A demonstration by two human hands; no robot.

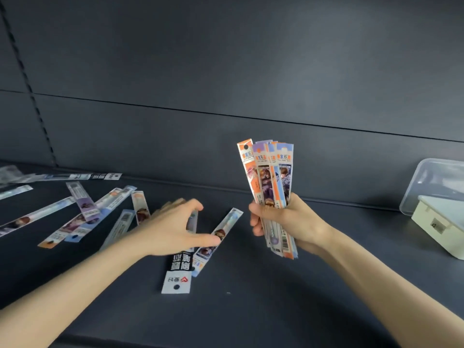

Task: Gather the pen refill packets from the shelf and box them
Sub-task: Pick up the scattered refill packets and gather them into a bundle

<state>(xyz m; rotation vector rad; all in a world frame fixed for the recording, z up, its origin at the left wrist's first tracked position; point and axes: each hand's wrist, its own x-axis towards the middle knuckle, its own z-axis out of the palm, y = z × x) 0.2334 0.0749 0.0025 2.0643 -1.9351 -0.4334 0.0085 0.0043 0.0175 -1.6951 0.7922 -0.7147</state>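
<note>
Currently, the right hand grips a fanned bundle of long, narrow orange, purple and blue pen refill packets. The bundle is held upright, left of the clear plastic box and well apart from it. Fingers and thumb are curled round the lower part of the bundle, and the printed header ends point upward.

The left hand is farther left of the box, fingers extended and spread, palm down. It is over two packets lying on the dark grey shelf: a black-and-white packet with a white header, and a slim clear packet with a blue end. The thumb lies across the latter. The fingertips are blurred, so contact there cannot be told.

More loose packets lie scattered flat on the shelf, farthest left of the box. A cream rectangular case sits just beside the box, on its near side.
</note>
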